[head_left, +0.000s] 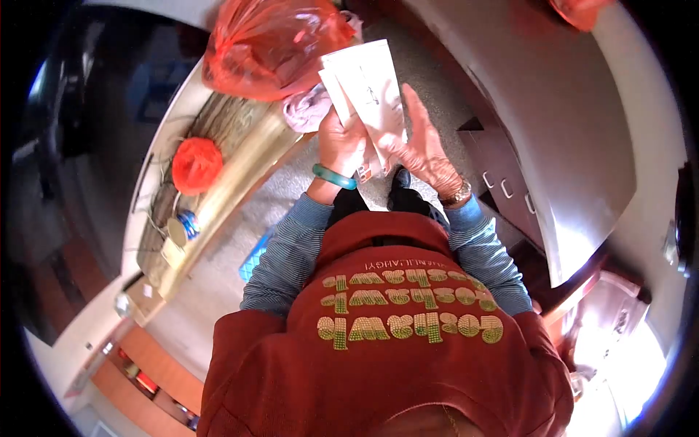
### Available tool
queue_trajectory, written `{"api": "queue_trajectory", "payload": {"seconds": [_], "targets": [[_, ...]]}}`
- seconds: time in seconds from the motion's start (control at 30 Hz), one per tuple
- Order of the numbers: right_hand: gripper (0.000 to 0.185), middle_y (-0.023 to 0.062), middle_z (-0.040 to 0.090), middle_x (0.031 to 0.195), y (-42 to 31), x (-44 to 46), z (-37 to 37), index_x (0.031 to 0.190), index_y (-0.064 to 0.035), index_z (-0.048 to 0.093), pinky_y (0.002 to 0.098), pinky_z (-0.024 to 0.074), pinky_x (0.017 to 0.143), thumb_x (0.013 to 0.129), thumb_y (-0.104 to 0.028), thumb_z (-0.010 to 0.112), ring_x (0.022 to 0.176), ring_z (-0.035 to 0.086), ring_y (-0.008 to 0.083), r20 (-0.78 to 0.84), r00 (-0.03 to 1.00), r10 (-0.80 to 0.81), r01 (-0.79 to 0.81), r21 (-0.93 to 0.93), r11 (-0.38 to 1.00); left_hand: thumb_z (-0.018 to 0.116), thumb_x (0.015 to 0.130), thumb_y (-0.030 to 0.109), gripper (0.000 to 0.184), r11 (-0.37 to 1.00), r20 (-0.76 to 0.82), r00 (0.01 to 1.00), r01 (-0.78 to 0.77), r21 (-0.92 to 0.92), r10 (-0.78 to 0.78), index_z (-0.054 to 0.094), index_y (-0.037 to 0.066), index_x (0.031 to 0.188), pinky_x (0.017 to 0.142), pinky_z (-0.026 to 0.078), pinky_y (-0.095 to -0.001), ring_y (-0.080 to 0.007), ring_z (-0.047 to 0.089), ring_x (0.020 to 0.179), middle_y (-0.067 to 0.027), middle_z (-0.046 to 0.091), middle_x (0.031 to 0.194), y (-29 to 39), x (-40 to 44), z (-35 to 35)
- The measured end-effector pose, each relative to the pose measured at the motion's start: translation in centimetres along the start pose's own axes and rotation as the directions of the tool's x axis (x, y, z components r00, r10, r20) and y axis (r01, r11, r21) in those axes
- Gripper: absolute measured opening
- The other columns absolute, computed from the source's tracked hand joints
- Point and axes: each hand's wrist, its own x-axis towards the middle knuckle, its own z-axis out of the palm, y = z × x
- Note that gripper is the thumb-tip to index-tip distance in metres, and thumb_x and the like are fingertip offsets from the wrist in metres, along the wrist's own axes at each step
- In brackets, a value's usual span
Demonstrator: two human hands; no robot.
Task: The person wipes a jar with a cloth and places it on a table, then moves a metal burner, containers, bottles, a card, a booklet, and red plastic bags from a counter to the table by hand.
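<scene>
White folded papers (370, 84) with a small dark mark are held up in front of me, above the floor. My left hand (344, 146), a green bangle at its wrist, is closed around their lower left part. At the lower right edge, my right hand (428, 151) touches the papers with its thumb. Its long fingers stretch upward, apart from the thumb. Below the hands, an orange-brown printed patch (364, 172) shows at the papers' lower end; I cannot tell whether it belongs to them.
A red plastic bag (273, 51) and a pinkish cloth (307, 109) rest at the end of a wooden bench (244, 149). Along it are a red bundle (196, 166) and a blue-and-gold can (183, 227). A cabinet with white handles (507, 188) stands at right.
</scene>
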Motion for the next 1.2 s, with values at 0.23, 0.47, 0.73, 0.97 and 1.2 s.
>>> {"api": "queue_trajectory", "payload": {"seconds": [0.23,0.47,0.73,0.97,1.2], "targets": [[0.075,0.0211,0.05,0.116,-3.2,-0.6,-1.9,0.129,0.0021,0.032,0.0349,0.0417,0.089,0.078,-0.045,0.06,0.106,0.05,0.0254,0.024,0.999,0.03,-0.032,0.084,0.996,0.062,0.072,-0.004,0.04,0.98,0.248,0.965,0.032,0.197,-0.082,0.05,-0.001,0.11,0.077,0.048,-0.0282,-0.0144,0.058,0.087,-0.0057,0.06,0.098,2.0,1.3,2.5],[0.029,0.0064,0.06,0.095,-0.8,-1.8,-4.8,0.107,0.0012,0.053,0.0257,0.0471,0.075,0.087,-0.021,0.051,0.082,0.057,0.0124,-0.25,0.952,0.177,-0.002,0.573,0.82,0.056,0.077,-0.004,0.045,0.995,0.335,0.94,-0.089,0.051,0.067,0.042,0.003,0.119,0.084,0.046,-0.0298,-0.017,0.054,0.096,-0.0085,0.054,0.109,5.8,3.2,0.8],[0.029,0.0082,0.062,0.091,-1.6,-3.0,-6.4,0.102,0.0041,0.055,0.0252,0.0489,0.07,0.086,-0.019,0.049,0.078,0.06,0.0136,-0.389,0.898,0.208,0.092,0.625,0.775,0.053,0.079,-0.003,0.044,0.994,0.458,0.883,0.09,0.054,-0.105,0.042,0.003,0.121,0.085,0.045,-0.0312,-0.0189,0.053,0.1,-0.0093,0.051,0.113,7.8,4.6,-0.5],[0.044,0.0094,0.042,0.125,0.3,-6.9,-7.0,0.121,-0.005,0.038,0.0341,0.0392,0.094,0.09,-0.034,0.048,0.114,0.042,0.0187,-0.448,0.893,0.034,0.075,0.225,0.972,0.055,0.077,0.002,0.046,0.979,0.416,0.888,0.158,0.125,-0.197,0.041,-0.001,0.121,0.09,0.041,-0.036,-0.0231,0.05,0.104,-0.0115,0.05,0.116,6.5,5.2,-1.2],[0.068,0.0102,0.042,0.122,-7.3,-10.0,-7.1,0.127,-0.0024,0.039,0.0337,0.0318,0.098,0.082,-0.053,0.051,0.115,0.04,0.0182,-0.446,0.875,0.188,0.001,0.391,0.92,0.051,0.082,0.006,0.054,0.983,0.608,0.773,0.131,0.13,-0.183,0.03,-0.004,0.13,0.094,0.036,-0.0391,-0.0283,0.045,0.111,-0.0177,0.042,0.125,7.6,3.8,2.8]]}}
